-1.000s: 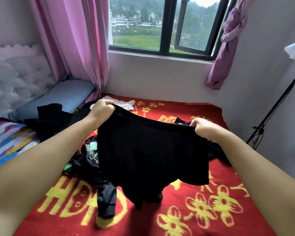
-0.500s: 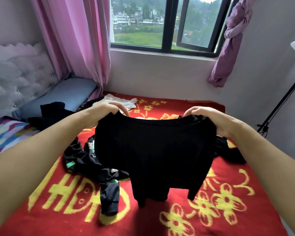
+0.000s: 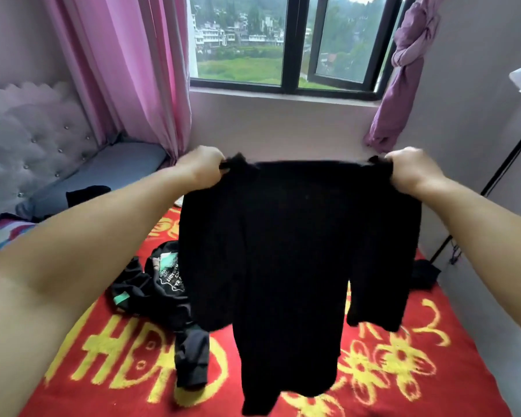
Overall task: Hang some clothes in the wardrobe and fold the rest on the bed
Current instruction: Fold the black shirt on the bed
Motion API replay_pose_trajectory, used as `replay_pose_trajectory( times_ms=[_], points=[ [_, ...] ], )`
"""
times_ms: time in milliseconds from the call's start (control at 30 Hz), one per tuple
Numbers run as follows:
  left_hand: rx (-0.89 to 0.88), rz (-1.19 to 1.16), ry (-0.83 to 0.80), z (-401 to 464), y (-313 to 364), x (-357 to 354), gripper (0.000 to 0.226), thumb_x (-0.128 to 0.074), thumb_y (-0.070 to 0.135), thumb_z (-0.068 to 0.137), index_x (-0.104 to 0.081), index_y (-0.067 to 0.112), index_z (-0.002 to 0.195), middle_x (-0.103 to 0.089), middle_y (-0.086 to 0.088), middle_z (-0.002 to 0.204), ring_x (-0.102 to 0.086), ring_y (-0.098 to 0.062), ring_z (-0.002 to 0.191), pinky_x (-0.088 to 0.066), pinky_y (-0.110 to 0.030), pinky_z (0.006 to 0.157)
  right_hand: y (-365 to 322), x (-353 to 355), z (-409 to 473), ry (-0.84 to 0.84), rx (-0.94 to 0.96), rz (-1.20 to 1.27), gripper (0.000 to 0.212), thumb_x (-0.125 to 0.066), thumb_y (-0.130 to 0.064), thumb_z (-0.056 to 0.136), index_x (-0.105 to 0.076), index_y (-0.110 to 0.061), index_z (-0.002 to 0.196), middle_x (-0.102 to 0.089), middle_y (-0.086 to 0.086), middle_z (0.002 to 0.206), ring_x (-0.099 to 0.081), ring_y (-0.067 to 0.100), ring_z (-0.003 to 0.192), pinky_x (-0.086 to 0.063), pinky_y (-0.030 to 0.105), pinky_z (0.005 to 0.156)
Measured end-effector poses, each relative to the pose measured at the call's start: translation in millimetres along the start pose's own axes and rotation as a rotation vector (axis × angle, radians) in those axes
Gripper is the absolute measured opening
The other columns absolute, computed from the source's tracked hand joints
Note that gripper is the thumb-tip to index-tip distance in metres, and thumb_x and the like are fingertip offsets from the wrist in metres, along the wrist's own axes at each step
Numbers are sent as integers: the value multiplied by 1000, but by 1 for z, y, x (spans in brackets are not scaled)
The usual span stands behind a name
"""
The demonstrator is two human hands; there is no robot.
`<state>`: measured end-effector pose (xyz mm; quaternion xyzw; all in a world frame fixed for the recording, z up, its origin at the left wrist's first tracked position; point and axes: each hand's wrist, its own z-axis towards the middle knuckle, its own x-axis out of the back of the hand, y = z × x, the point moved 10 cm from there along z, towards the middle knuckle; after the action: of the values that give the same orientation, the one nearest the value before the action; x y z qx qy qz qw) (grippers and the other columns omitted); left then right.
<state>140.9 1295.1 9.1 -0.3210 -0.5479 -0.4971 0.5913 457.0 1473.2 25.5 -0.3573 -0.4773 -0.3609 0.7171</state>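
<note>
Bare red-and-yellow patterned blanket (image 3: 403,371) near right gives open room; crumpled black printed clothes pile (image 3: 166,284) clutters the left, small black garment (image 3: 424,273) far right.

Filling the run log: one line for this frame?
phase: shake-out | left hand: grips black top | right hand: grips same | top: held up above red blanket, hanging unfolded

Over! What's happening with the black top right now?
Left hand and right hand grip black top by its shoulders. Top hangs spread above red blanket. Black clothes pile lies underneath, left.
</note>
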Motion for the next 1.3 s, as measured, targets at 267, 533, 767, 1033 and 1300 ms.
replay_pose_trajectory(
  times_ms=[267, 533, 767, 1033, 1300],
  points=[
    [-58, -533, 580, 18, 11, 98, 19, -55, 7, 89, -70, 6, 101, -62, -2, 85, -56, -17, 83, -37, -19, 70, 82, 133, 7, 547, -183, 477, 37, -41, -4, 85, -64, -6, 113, -65, 18, 106, -58, 29, 100, -42, 30, 89],
    [-432, -145, 275, -55, 30, -17, 45, -48, 30, 71, -75, 10, 101, -74, -13, 92, -71, -31, 80, -57, -42, 71, 87, 7, -53, 83, 97, 213, 13, -63, -18, 89, -74, -14, 96, -69, 6, 81, -64, 26, 79, -40, 30, 66],
    [-538, 262, -511, -174, 0, -306, 47, -56, 32, 89, -49, 36, 136, -67, 3, 111, -65, -24, 100, -51, -34, 76, 104, -236, -219, -585, 236, -247, 37, -51, -36, 94, -54, -46, 129, -63, -17, 123, -57, 8, 115, -42, 26, 85],
    [-559, 299, -953, -337, -31, -483, 38, -42, 44, 93, -46, 30, 127, -64, -3, 113, -61, -28, 105, -48, -39, 79, 126, -396, -399, -968, 152, -268, 42, -43, -45, 96, -41, -50, 137, -58, -15, 129, -54, 8, 118, -43, 26, 87],
    [-552, 247, -990, -347, -20, -503, 37, -40, 53, 92, -56, 28, 112, -67, -1, 101, -62, -26, 96, -43, -34, 69, 130, -422, -444, -1056, 123, -188, 36, -40, -51, 95, -48, -49, 130, -62, -12, 118, -57, 13, 112, -44, 30, 82]
  ],
)
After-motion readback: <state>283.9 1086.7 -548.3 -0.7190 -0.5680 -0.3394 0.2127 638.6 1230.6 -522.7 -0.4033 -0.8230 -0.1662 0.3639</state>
